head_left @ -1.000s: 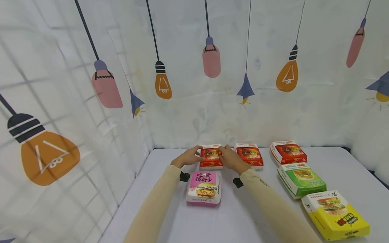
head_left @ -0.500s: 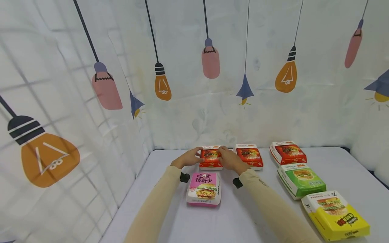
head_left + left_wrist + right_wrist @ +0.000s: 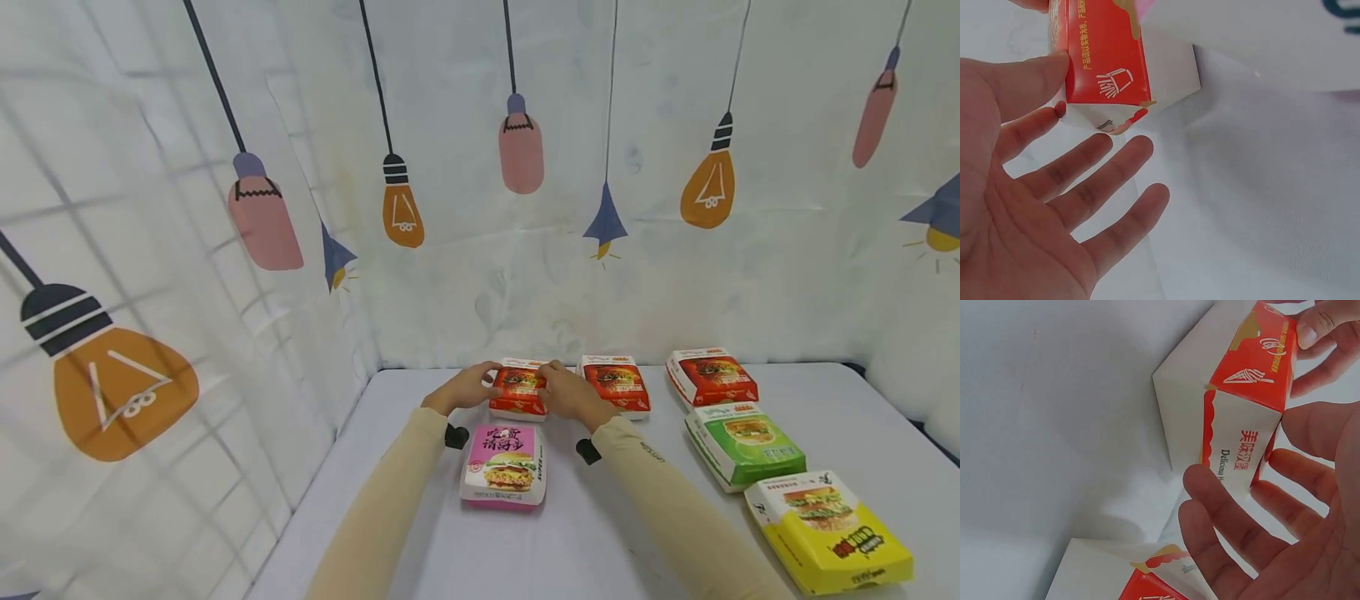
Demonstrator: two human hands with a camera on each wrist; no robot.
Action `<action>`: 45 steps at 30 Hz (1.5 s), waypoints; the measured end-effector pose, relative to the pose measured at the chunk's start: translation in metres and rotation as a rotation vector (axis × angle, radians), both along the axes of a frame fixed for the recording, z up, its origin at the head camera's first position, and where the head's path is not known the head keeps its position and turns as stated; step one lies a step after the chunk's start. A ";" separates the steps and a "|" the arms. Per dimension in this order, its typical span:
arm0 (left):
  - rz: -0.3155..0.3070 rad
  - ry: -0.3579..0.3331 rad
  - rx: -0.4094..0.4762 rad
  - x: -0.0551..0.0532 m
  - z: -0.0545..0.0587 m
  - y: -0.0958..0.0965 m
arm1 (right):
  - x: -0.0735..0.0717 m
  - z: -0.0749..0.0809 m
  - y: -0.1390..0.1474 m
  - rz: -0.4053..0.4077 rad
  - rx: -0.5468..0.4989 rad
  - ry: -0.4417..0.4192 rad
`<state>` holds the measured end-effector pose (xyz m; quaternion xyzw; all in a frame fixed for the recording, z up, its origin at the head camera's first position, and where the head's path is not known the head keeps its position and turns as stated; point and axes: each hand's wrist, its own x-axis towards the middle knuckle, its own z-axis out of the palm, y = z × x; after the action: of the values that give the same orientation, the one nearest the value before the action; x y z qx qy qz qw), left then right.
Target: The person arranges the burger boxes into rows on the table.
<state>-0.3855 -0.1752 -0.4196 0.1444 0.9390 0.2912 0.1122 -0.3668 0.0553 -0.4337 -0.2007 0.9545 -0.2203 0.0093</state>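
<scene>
A red burger box [image 3: 519,390] lies at the back of the table, between both hands. At its left side is my left hand [image 3: 465,388]; in the left wrist view the thumb touches the red edge of the burger box [image 3: 1107,56] and the other fingers spread out straight. Against the opposite side stands my right hand [image 3: 570,392]. In the right wrist view its thumb meets the corner of the burger box [image 3: 1244,428], and two outer fingers extend past the white side. A pink and white burger box [image 3: 504,467] sits in front, between the forearms.
Just right of my right hand is a second red burger box [image 3: 615,385]. Along the right side stand another red box [image 3: 712,377], a green box [image 3: 745,444] and a yellow box [image 3: 828,531]. A white curtain [image 3: 652,292] with printed lamps closes off the back.
Between the hands, the red burger box has turned slightly and shifted a little left and toward me. Both hands stay nearly in place, and the other boxes have not moved.
</scene>
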 end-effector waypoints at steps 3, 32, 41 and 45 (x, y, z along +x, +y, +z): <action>0.008 0.026 -0.012 0.000 0.001 0.001 | -0.001 0.000 -0.001 -0.005 0.012 0.004; 0.124 0.237 -0.117 -0.001 0.003 0.001 | 0.003 -0.003 -0.005 -0.049 0.039 0.013; 0.137 0.210 -0.122 0.001 0.005 0.003 | 0.004 -0.004 -0.005 -0.063 0.047 -0.004; 0.140 0.176 -0.113 0.001 0.006 0.003 | 0.004 -0.003 -0.005 -0.058 0.045 -0.007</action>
<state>-0.3842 -0.1719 -0.4131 0.0967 0.9680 0.2310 0.0169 -0.3623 0.0504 -0.4365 -0.1717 0.9647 -0.1995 0.0107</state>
